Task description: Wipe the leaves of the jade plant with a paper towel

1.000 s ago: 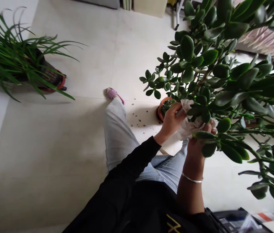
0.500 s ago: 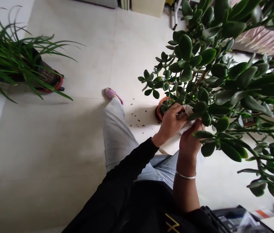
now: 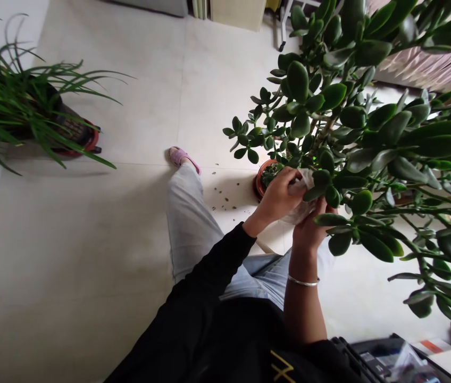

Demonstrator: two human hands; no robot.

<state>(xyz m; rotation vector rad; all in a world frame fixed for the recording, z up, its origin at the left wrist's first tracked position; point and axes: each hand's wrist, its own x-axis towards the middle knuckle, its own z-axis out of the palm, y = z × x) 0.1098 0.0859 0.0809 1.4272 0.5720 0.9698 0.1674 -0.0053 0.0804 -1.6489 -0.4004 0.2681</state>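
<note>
Left hand (image 3: pixel 281 196): pinching white tissue (image 3: pixel 307 180)
Right hand (image 3: pixel 310 229): fingertips hidden, cannot tell grip
Tissue: crumpled, long axis unclear
Plant (image 3: pixel 391 127): slants up-right from pot (image 3: pixel 257 185)

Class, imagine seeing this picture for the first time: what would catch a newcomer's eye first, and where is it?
Probably the big plant with thick, glossy leaves, filling much of the right side. At its lower left edge, the left hand holds a crumpled whitish sheet, with the right hand close by, partly behind leaves. A pink slipper also stands out, slightly left of centre.
</note>
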